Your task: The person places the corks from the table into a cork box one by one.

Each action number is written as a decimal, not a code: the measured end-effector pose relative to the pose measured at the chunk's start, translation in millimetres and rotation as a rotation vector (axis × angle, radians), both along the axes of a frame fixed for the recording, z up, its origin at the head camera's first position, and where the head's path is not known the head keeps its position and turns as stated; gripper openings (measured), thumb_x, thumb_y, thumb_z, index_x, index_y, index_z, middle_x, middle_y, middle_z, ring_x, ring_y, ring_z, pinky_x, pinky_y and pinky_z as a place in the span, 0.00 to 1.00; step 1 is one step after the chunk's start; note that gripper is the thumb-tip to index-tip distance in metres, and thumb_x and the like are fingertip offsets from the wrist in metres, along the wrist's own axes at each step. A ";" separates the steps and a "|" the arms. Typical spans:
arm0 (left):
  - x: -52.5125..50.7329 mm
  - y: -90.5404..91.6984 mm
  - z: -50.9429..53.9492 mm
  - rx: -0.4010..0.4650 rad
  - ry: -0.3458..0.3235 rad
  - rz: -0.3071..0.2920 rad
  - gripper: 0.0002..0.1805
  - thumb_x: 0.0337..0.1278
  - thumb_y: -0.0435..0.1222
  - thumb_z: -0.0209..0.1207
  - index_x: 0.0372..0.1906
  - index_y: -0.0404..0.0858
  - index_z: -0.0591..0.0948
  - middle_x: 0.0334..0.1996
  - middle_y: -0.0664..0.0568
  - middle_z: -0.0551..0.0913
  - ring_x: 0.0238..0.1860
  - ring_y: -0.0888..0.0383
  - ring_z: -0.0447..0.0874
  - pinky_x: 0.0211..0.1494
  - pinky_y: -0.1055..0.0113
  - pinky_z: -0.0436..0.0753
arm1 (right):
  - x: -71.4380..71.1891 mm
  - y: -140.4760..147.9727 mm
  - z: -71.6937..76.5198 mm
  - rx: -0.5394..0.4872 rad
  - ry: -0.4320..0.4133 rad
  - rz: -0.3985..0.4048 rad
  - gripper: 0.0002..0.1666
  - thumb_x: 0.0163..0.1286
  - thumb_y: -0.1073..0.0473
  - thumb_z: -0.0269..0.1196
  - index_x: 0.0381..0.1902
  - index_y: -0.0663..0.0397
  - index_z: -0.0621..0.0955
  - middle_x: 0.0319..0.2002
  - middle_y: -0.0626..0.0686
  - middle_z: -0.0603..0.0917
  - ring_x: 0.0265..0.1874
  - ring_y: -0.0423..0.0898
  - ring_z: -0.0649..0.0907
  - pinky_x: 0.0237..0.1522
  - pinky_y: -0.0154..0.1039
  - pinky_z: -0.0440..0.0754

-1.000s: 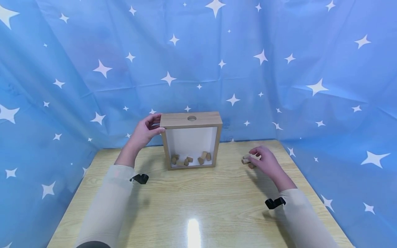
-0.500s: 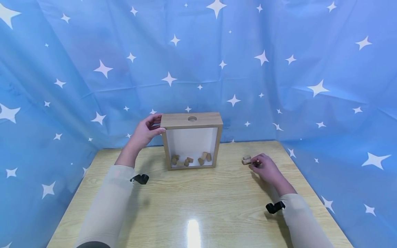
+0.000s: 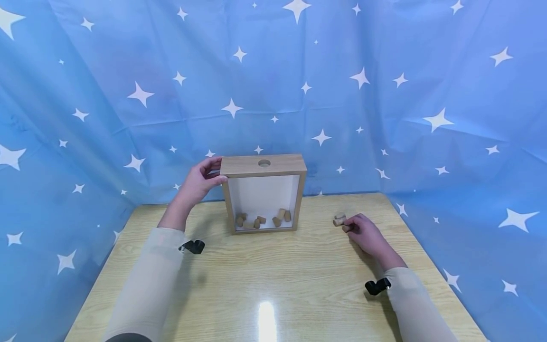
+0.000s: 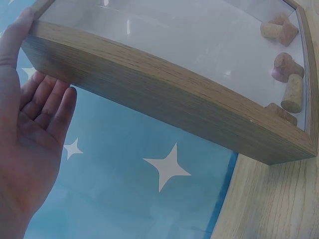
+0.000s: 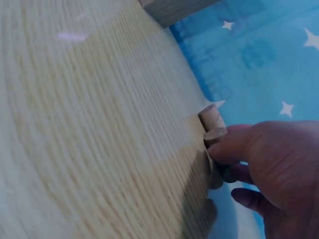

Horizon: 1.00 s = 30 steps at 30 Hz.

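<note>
An upright wooden box [image 3: 263, 166] has a round hole in its top and a clear front. Several corks [image 3: 281, 214] lie inside along its bottom, and some corks [image 4: 292, 93] show in the left wrist view. My left hand [image 3: 200, 183] grips the box's upper left corner, thumb at the front, fingers at the side and behind. On the table at the right, my right hand [image 3: 366, 235] pinches a cork [image 3: 346, 228], partly covered by its fingers. Two more corks [image 3: 339, 221] lie just beyond it. In the right wrist view the fingers hide part of the corks [image 5: 211, 117].
The wooden table [image 3: 239, 275] extends in front of the box. A blue curtain [image 3: 273, 85] with white stars hangs behind and along both sides of the table.
My right hand has moved slightly down and right from the two farther corks, and its fingers have closed on the nearest cork. My left hand and the box have stayed still.
</note>
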<state>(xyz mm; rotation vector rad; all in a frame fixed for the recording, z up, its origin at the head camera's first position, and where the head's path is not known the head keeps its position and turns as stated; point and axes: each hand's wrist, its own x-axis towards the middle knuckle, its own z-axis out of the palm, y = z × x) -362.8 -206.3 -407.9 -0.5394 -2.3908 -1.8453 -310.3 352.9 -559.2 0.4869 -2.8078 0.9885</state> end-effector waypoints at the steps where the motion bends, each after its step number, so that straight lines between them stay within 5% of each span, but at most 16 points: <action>1: 0.1 -0.2 0.0 -0.001 0.000 0.001 0.41 0.71 0.43 0.76 0.83 0.40 0.72 0.72 0.40 0.78 0.74 0.41 0.78 0.76 0.48 0.80 | 0.0 -0.2 0.1 0.013 0.003 -0.001 0.16 0.73 0.76 0.68 0.57 0.68 0.86 0.52 0.62 0.83 0.51 0.60 0.85 0.53 0.57 0.85; 10: -0.3 -0.5 -0.2 0.003 -0.004 0.001 0.41 0.72 0.43 0.75 0.83 0.41 0.72 0.72 0.40 0.78 0.74 0.40 0.78 0.76 0.49 0.81 | -0.4 -0.1 -4.2 0.043 -0.029 -0.032 0.14 0.76 0.72 0.69 0.57 0.63 0.86 0.47 0.58 0.82 0.42 0.52 0.81 0.44 0.50 0.81; 30: 0.0 -0.5 0.4 -0.002 -0.002 -0.002 0.41 0.72 0.42 0.75 0.83 0.41 0.72 0.73 0.39 0.77 0.75 0.39 0.77 0.78 0.46 0.78 | 2.7 -18.5 9.5 -0.156 -0.001 -0.033 0.19 0.74 0.70 0.67 0.61 0.59 0.88 0.39 0.53 0.76 0.35 0.48 0.73 0.34 0.39 0.74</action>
